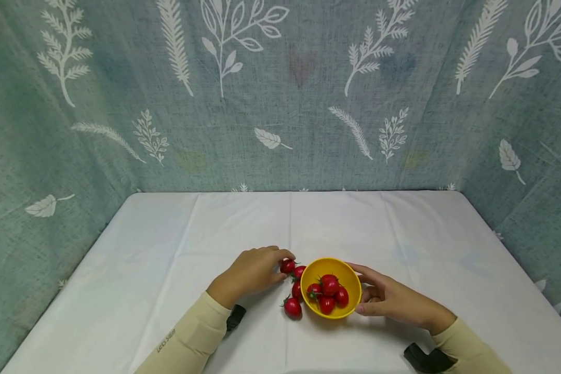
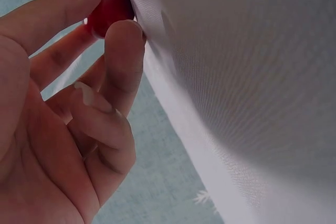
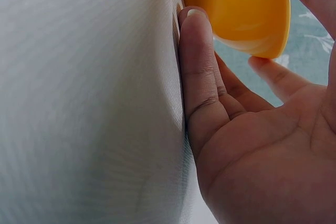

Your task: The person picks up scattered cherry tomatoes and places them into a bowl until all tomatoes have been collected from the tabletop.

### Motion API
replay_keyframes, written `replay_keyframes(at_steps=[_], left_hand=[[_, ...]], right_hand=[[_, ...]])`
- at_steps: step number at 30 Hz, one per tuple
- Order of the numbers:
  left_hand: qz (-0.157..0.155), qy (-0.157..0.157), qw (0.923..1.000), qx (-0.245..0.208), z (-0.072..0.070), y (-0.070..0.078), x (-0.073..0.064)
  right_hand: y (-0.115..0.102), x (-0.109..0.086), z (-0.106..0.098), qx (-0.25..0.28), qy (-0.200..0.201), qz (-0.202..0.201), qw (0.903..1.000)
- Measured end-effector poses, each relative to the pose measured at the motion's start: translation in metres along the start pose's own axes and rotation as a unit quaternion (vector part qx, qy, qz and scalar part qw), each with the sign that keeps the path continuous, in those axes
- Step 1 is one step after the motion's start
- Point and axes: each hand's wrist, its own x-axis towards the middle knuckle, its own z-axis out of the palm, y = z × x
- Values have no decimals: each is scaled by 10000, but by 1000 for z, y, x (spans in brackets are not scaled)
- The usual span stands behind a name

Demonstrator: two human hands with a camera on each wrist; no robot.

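Left-hand grip [image 1: 252, 271]: narrow, pinching a small tomato [image 1: 287, 266] at ten o'clock of the yellow bowl [image 1: 326, 267]; expect light, smooth, bruisable fruit, held by its sides. Three loose tomatoes [image 1: 292, 308] lie from ten to eight o'clock. The bowl contains four visible tomatoes [image 1: 329, 285]. Right-hand grip [image 1: 395, 298]: wide, holding the bowl's wall at three o'clock.
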Motion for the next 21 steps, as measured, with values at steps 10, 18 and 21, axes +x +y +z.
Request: replay_keyframes(at_steps=[10,18,21], left_hand=[[-134,8,9999,-74,1,0,1],[-50,190,9998,-33,-1,0,2],[-48,235,9997,-8,-2,0,2]], right_hand=[[1,0,-1,-16,-25,-109,9999],[1,-1,-2,-40,-4,-107,9999],[1,-1,-2,-15,-19,-123,9999]])
